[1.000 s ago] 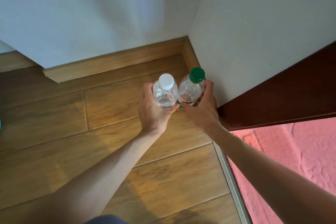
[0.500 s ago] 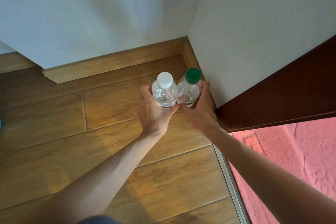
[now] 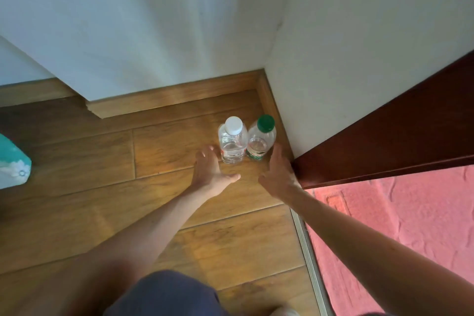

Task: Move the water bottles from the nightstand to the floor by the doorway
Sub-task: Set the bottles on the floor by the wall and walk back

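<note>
**Two bottles stand in the corner, both hands spread and empty**

Down on the wood-plank floor [image 3: 166, 151], tucked into the corner where the white walls [image 3: 359, 46] meet, stand two clear plastic water bottles, upright and side by side, touching or all but touching. The white-capped clear bottle [image 3: 232, 142] stands at nine o'clock of its partner, the green-capped clear bottle [image 3: 261, 140]. The white-capped one carries a label with a barcode low on its body; the green-capped one wears a green band near its base. Both are see-through, and how much water either holds cannot be told from this angle. The wooden skirting board [image 3: 179, 96] runs behind them at twelve o'clock, and the dark red-brown door frame [image 3: 397, 136] sits at three o'clock of the green-capped bottle.

The left hand [image 3: 209, 172] lies at seven o'clock of the white-capped bottle, fingers spread wide, holding nothing; its fingertips are just beside the bottle's base. The right hand [image 3: 278, 173] is at five o'clock of the green-capped bottle, also opened out and empty, fingers reaching up alongside it; contact cannot be confirmed.

At three to five o'clock lies pink-red textured flooring [image 3: 410, 226] beyond a metal threshold strip [image 3: 307, 251]. A teal patterned cloth object [image 3: 12, 164] pokes in at nine o'clock.
</note>
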Demonstrator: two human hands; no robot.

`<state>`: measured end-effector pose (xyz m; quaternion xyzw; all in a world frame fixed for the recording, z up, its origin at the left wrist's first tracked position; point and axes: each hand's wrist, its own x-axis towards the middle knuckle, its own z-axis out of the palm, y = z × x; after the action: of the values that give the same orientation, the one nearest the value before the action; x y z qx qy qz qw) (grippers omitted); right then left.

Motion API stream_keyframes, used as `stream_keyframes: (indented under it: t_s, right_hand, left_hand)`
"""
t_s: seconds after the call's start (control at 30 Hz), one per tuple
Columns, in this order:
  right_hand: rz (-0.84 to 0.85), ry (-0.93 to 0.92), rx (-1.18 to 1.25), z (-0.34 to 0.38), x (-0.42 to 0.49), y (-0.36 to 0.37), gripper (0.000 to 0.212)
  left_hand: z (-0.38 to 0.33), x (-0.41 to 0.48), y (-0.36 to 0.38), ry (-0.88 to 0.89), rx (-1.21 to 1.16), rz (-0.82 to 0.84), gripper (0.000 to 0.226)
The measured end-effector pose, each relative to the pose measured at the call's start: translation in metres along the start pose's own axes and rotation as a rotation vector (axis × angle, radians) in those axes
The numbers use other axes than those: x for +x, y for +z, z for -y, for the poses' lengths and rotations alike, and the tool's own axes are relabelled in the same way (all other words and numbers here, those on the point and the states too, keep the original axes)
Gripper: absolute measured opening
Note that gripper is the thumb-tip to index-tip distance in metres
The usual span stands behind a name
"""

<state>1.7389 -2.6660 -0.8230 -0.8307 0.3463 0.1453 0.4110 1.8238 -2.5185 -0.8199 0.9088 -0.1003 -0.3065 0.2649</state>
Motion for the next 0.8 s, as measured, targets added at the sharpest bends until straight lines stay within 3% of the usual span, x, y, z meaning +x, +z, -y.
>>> stream_keyframes:
  t_s: [0.13,0.23,0.37,0.5,0.8]
  right_hand:
    - [0.133,0.028,-0.319,0.019,-0.033,-0.017,0.073]
    - [0.193,-0.025,-0.444,0.037,-0.064,-0.030,0.067]
    - [0.317,-0.063,-0.611,0.066,-0.120,-0.045,0.076]
    - [0.409,-0.090,-0.704,0.110,-0.189,-0.067,0.071]
    - [0.427,-0.205,-0.782,0.231,-0.322,-0.137,0.069]
  left_hand:
    - [-0.005,-0.034,-0.041,-0.019,0.219,0.313,0.113]
    - [-0.005,-0.064,-0.078,-0.022,0.366,0.422,0.110]
    - [-0.008,-0.121,-0.128,0.013,0.550,0.407,0.094]
    - [-0.020,-0.188,-0.179,0.023,0.590,0.375,0.080]
    - [-0.070,-0.315,-0.307,0.112,0.691,0.290,0.073]
